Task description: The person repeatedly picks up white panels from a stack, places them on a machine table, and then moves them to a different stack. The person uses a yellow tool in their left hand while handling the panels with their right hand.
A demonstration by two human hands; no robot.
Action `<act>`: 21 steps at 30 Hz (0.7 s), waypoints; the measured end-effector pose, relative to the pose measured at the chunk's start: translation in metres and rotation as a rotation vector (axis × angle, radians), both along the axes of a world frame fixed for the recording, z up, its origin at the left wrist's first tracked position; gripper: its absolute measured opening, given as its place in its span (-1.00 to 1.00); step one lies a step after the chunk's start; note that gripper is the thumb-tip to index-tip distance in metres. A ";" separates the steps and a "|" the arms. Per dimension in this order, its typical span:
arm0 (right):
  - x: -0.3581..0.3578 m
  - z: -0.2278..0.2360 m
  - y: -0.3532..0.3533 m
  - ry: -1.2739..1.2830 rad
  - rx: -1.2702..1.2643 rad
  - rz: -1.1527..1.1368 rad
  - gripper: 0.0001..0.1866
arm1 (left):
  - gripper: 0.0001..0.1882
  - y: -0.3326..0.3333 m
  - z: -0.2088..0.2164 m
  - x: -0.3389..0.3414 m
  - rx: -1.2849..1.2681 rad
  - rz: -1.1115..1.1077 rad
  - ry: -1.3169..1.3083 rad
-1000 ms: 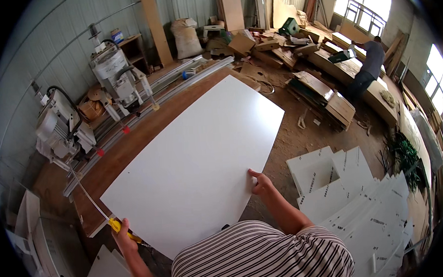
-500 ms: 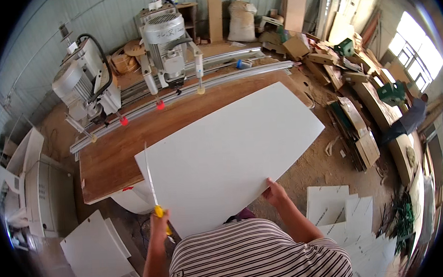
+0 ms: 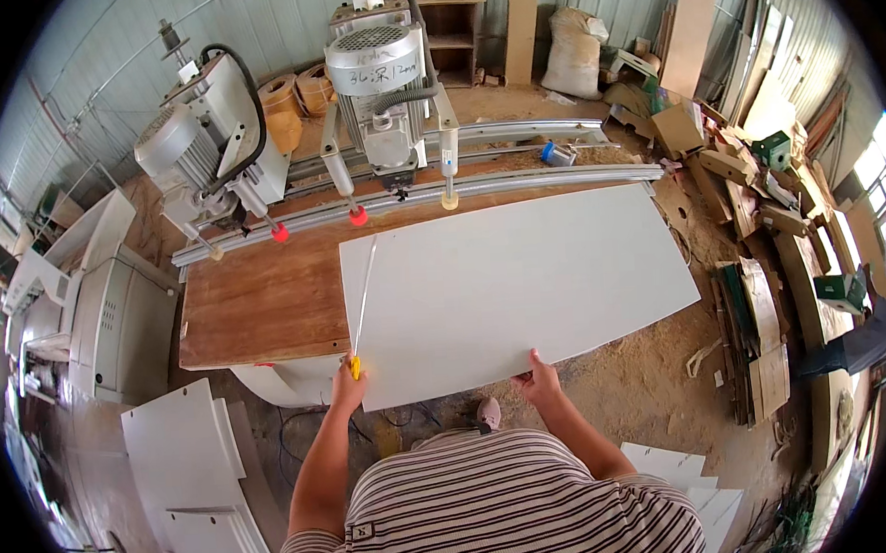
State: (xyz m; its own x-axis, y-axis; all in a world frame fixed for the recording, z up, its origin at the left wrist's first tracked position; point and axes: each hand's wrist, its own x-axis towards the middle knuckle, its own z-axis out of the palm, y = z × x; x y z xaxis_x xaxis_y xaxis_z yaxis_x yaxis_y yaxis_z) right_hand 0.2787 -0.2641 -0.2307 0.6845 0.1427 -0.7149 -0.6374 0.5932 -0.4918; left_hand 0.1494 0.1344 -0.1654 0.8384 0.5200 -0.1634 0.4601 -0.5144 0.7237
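Note:
A large white panel [image 3: 523, 282] lies over the brown wooden bed [image 3: 264, 306] of a drilling machine, its near edge reaching out toward me. At the panel's near left corner, my left hand [image 3: 347, 387] is closed round a yellow tool [image 3: 356, 367]. From that tool a long, thin, pale strip [image 3: 367, 295] runs away from me over the panel's left side; its exact kind I cannot make out. My right hand [image 3: 541, 383] grips the near edge right of the middle, thumb on top and fingers partly hidden beneath.
Two grey drill motors [image 3: 380, 90] stand beyond the bed, with red-tipped and pale-tipped rods [image 3: 358, 214] hanging over its rail [image 3: 518, 180]. White panels [image 3: 182, 450] are stacked at the lower left. Wood offcuts [image 3: 751, 330] lie at the right, near another person's leg [image 3: 838, 351].
The panel has turned and moved away from me, its far edge now lying along the machine's rail. Both hands have travelled forward with it, still holding, and my view has shifted.

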 end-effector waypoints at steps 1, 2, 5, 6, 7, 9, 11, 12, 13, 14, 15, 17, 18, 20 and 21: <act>0.011 -0.001 0.001 0.020 -0.018 -0.023 -0.60 | -0.40 -0.008 0.014 0.003 0.002 -0.022 0.050; 0.022 -0.001 0.002 0.034 -0.036 -0.037 -0.60 | -0.40 -0.013 0.021 0.004 0.005 -0.035 0.094; 0.043 -0.002 0.008 -0.033 -0.011 -0.023 -0.60 | -0.44 -0.020 0.006 -0.009 0.009 -0.017 0.041; 0.051 -0.003 0.012 0.002 -0.027 -0.035 -0.59 | -0.45 -0.020 -0.003 -0.015 -0.086 0.006 0.016; 0.061 -0.004 0.018 0.038 -0.044 -0.047 -0.59 | -0.47 -0.018 -0.015 -0.020 -0.180 0.028 -0.009; 0.073 -0.005 0.025 0.064 -0.074 -0.055 -0.57 | -0.55 -0.009 -0.032 -0.035 -0.272 0.019 0.046; 0.076 -0.005 0.029 0.047 -0.101 -0.043 -0.55 | -0.57 -0.015 -0.032 -0.059 -0.331 0.020 -0.106; 0.076 -0.009 0.031 0.047 -0.125 -0.053 -0.57 | -0.57 -0.021 -0.022 -0.072 -0.362 0.027 -0.184; 0.078 -0.013 0.034 0.046 -0.148 -0.057 -0.59 | -0.55 -0.024 -0.009 -0.084 -0.354 -0.011 -0.217; 0.078 -0.015 0.039 0.044 -0.172 -0.048 -0.61 | -0.53 -0.026 0.013 -0.097 -0.283 -0.028 -0.114; 0.067 -0.016 0.041 -0.097 -0.090 -0.003 -0.59 | -0.51 -0.026 0.028 -0.114 -0.210 -0.006 -0.007; 0.092 -0.099 -0.043 -0.478 -0.091 0.219 -0.49 | -0.49 -0.035 0.044 -0.104 -0.143 -0.075 0.084; 0.074 -0.080 -0.021 -1.006 -0.764 0.622 -0.50 | -0.48 -0.036 0.057 -0.123 -0.124 -0.014 0.158; 0.091 -0.059 -0.015 -0.155 -0.133 0.043 -0.47 | -0.47 -0.043 0.086 -0.133 -0.147 -0.023 0.238; 0.087 -0.039 -0.012 -0.093 -0.169 -0.016 -0.46 | -0.46 -0.046 0.091 -0.141 -0.162 -0.063 0.251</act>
State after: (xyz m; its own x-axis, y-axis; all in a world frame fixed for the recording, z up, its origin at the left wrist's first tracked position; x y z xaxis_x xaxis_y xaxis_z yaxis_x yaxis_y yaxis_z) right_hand 0.3659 -0.2760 -0.2692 0.7499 0.0144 -0.6614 -0.5758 0.5066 -0.6417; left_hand 0.0087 0.0888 -0.0740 0.7914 0.4182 -0.4458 0.6054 -0.4353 0.6663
